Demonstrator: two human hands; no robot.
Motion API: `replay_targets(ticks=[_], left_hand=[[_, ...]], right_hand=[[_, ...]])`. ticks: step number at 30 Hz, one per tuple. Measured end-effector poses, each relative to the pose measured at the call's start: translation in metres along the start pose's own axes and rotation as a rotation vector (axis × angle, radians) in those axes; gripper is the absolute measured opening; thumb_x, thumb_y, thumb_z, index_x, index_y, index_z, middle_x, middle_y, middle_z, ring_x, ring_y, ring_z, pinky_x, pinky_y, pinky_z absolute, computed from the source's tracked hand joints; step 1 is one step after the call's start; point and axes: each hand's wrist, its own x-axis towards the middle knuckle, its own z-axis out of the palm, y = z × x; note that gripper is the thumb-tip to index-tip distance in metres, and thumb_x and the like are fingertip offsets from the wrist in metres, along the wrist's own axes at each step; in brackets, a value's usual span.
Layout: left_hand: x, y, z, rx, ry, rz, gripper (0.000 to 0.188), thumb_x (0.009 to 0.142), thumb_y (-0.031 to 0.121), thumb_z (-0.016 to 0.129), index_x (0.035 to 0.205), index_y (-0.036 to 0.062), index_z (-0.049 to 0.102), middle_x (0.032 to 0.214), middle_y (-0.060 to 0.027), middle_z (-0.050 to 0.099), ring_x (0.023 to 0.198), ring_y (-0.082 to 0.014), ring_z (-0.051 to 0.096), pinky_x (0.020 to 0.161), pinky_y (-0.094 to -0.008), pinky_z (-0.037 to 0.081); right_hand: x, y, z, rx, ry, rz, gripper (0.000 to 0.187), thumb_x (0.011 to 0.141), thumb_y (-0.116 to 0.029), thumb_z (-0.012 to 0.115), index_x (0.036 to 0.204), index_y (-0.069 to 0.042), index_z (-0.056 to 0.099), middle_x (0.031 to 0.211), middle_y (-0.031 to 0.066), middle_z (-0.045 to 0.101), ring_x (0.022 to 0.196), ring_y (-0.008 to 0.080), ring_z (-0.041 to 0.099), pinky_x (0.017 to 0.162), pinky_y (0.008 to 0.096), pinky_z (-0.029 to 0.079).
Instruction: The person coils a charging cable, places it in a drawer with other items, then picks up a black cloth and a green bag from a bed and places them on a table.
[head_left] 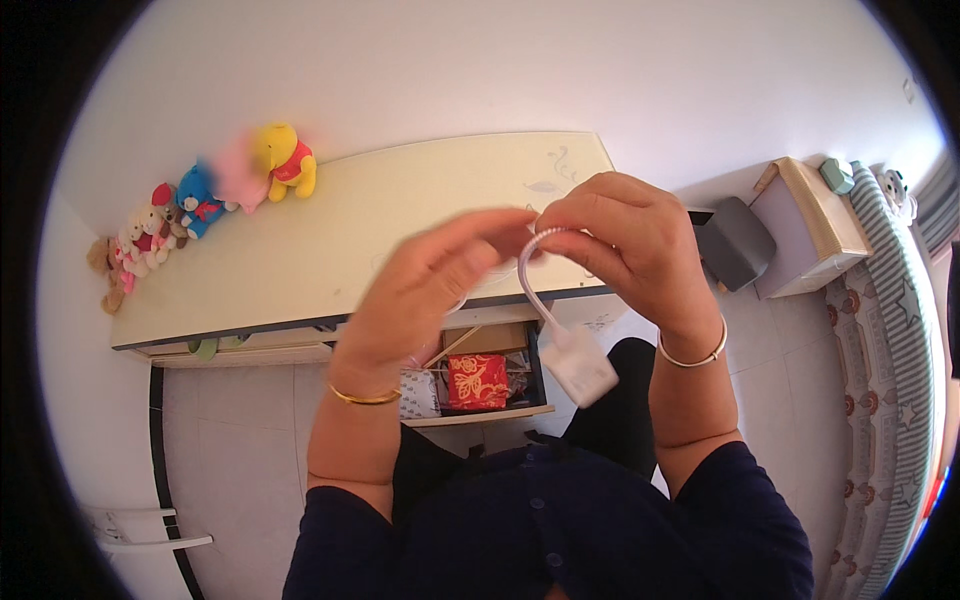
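Up in the air, just off the near edge of the desk [430, 190], and here is the picture: the right hand [628, 235] has the white cable [528, 275] pinched between thumb and fingers, close to its upper end. The left hand [425, 275] is right there too, smeared by blur, its fingertips up against or just beside the right hand's. A pale strand of cord shows by its thumb side, but whether those fingers grip anything, one cannot tell.

Now the relation that counts: the cable leaves the right fingertips leftward, bends over in a hook and drops toward the body, ending at the white charger [578, 368]. So the charger hangs below and slightly left of the right hand, clear of the desk, its block slanting from upper left to lower right. The right hand is the nearer of the two, with nothing touching the block itself.

To the left of the charger, below the desk's near edge, the drawer [485, 415] stands open with a red packet [478, 382] inside. As for labels, no brand or writing can be read on the charger or cable; the packet shows only golden flowers.
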Motion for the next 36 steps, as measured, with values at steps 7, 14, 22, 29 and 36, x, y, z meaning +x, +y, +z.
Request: replay_targets(ticks=[7, 14, 22, 29, 36], left_hand=[[-0.066, -0.012, -0.039, -0.389, -0.197, -0.333, 0.039, 0.097, 0.019, 0.046, 0.123, -0.0098, 0.044, 0.069, -0.0036, 0.049, 0.068, -0.0167, 0.057, 0.070, -0.0300, 0.050], [-0.094, 0.017, -0.099, -0.778, 0.067, 0.109, 0.038, 0.099, 0.017, 0.040, 0.127, -0.0081, 0.042, 0.076, -0.0062, 0.055, 0.073, -0.0188, 0.059, 0.072, -0.0290, 0.054], [-0.153, -0.032, -0.133, 0.258, -0.112, -0.278, 0.034, 0.099, 0.019, 0.041, 0.116, -0.0089, 0.049, 0.098, -0.0193, 0.064, 0.083, -0.0244, 0.064, 0.077, -0.0310, 0.050], [-0.172, -0.048, -0.147, -0.703, 0.001, -0.025, 0.045, 0.099, 0.024, 0.042, 0.128, -0.0100, 0.041, 0.104, -0.0211, 0.063, 0.088, -0.0204, 0.062, 0.082, -0.0303, 0.050], [-0.191, -0.073, -0.161, 0.584, 0.083, -0.096, 0.039, 0.099, 0.019, 0.039, 0.128, -0.0075, 0.043, 0.098, -0.0160, 0.064, 0.087, -0.0179, 0.061, 0.077, -0.0295, 0.049]], right_hand=[[-0.014, -0.025, 0.067, 0.089, -0.033, 0.126, 0.013, 0.072, -0.014, 0.075, 0.076, -0.006, 0.066, 0.069, 0.0041, 0.061, 0.065, 0.0194, 0.057, 0.057, 0.0288, 0.045], [-0.025, -0.072, 0.174, 0.258, -0.477, 0.623, 0.014, 0.090, -0.013, 0.049, 0.099, -0.005, 0.056, 0.090, 0.0148, 0.062, 0.075, 0.0352, 0.062, 0.066, 0.0395, 0.050], [-0.002, -0.091, 0.164, 0.218, -0.470, 0.031, 0.015, 0.078, -0.014, 0.063, 0.090, -0.005, 0.061, 0.083, 0.0105, 0.061, 0.068, 0.0253, 0.061, 0.060, 0.0344, 0.049], [-0.063, -0.079, 0.261, 0.539, -0.302, 0.532, 0.019, 0.091, -0.016, 0.053, 0.103, -0.001, 0.060, 0.084, 0.0188, 0.063, 0.074, 0.0329, 0.061, 0.065, 0.0357, 0.048], [-0.044, -0.110, 0.234, 0.255, -0.485, 0.227, 0.016, 0.083, -0.017, 0.062, 0.094, -0.006, 0.058, 0.081, 0.0133, 0.063, 0.069, 0.0316, 0.061, 0.061, 0.0366, 0.050]])
